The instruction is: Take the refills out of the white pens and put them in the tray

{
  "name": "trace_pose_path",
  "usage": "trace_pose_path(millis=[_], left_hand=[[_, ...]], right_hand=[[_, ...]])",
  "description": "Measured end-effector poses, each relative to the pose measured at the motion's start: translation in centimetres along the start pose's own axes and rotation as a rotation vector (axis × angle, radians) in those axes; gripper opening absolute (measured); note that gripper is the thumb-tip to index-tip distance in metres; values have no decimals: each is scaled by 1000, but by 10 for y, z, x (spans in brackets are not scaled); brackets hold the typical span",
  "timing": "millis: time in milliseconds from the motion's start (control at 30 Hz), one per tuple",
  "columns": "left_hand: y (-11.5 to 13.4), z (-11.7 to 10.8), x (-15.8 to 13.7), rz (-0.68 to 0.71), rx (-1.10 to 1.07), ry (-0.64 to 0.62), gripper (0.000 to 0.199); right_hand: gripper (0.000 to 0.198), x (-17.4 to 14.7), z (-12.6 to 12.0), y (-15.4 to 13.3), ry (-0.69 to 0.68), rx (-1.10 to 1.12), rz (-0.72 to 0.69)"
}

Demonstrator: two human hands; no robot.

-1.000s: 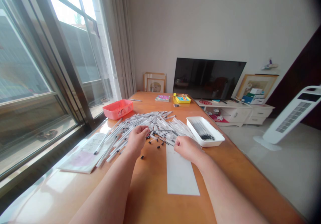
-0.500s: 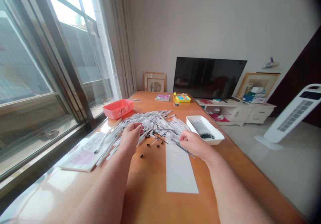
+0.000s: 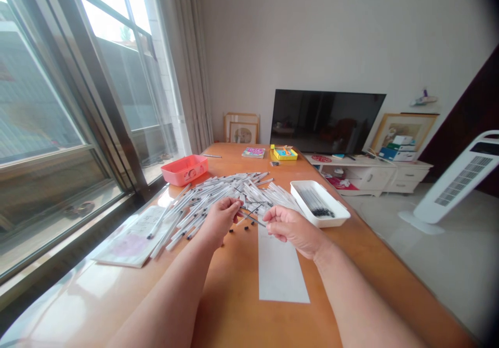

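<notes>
Left hand (image 3: 221, 219) pinched, right hand (image 3: 292, 229) curled, apart; grips uncertain. Step judged: handling slim rod (image 3: 255, 220); calls for steadiness.

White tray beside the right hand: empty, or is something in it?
Partly filled: slim dark-tipped rods lie side by side in the white tray, with bare floor showing beside them.

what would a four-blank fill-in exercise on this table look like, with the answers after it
1. The open tray beside the heap of pens is coloured ____.
2. The small loose caps in front of the heap are coloured ____.
3. The hand nearest the tray is the person's ____ one.
4. The open box at the table's far end is coloured ____.

Missing words: white; black; right; yellow
</notes>
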State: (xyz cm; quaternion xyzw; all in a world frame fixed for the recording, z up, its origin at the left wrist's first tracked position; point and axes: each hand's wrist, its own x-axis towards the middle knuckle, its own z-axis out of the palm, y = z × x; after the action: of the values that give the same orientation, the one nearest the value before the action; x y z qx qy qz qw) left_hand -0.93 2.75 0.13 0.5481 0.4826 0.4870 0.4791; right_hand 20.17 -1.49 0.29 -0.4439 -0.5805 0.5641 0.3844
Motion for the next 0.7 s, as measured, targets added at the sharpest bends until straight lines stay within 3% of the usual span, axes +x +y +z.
trace_pose_path(millis=[133, 267, 433, 567, 700], left_hand=[[-1, 4, -1, 28, -7, -43, 30], [-4, -1, 3, 50, 44, -69, 33], [-6, -17, 10, 32, 328, 22, 32], [-10, -27, 5, -21, 728, -156, 18], [-22, -32, 1, -17, 992, -309, 13]], right_hand=[[33, 1, 8, 5, -54, -99, 45], [17, 3, 13, 8, -86, -160, 44], [12, 5, 7, 7, 16, -34, 29], [12, 7, -2, 7, 143, 84, 1], [11, 8, -7, 8, 207, 151, -19]])
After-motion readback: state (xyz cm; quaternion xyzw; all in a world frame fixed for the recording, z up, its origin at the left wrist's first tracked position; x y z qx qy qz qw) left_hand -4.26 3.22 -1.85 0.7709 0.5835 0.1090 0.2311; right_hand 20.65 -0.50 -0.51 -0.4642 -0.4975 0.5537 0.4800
